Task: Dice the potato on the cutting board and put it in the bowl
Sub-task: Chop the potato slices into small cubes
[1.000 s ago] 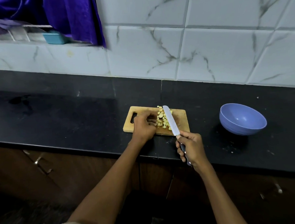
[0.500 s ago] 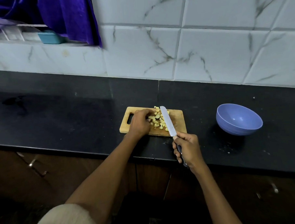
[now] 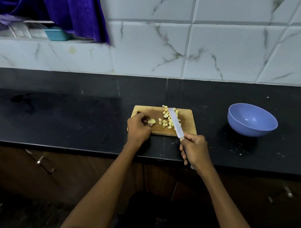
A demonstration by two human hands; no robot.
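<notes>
Wooden cutting board (image 3: 186, 122), seen from the head view, lies on the black counter (image 3: 77, 117) with its long side running left to right along the counter edge. Scattered over its middle is the diced potato (image 3: 167, 121). A larger, uncut potato piece (image 3: 151, 121) is pinched at the board's left part by the curled fingers of the left hand (image 3: 138, 130). The knife (image 3: 175, 124) is gripped by its handle in the right hand (image 3: 195, 150); its blade runs from the near edge toward the far edge, tip pointing away and slightly left, lying across the dice. The hands are held apart. The blue bowl (image 3: 252, 120) stands well to the right of the board, with no potato visible inside. The step in hand is judged to be dicing the remaining piece: fingertips should be kept tucked back from the blade, the piece steadied flat, and cuts made straight down at even spacing.
</notes>
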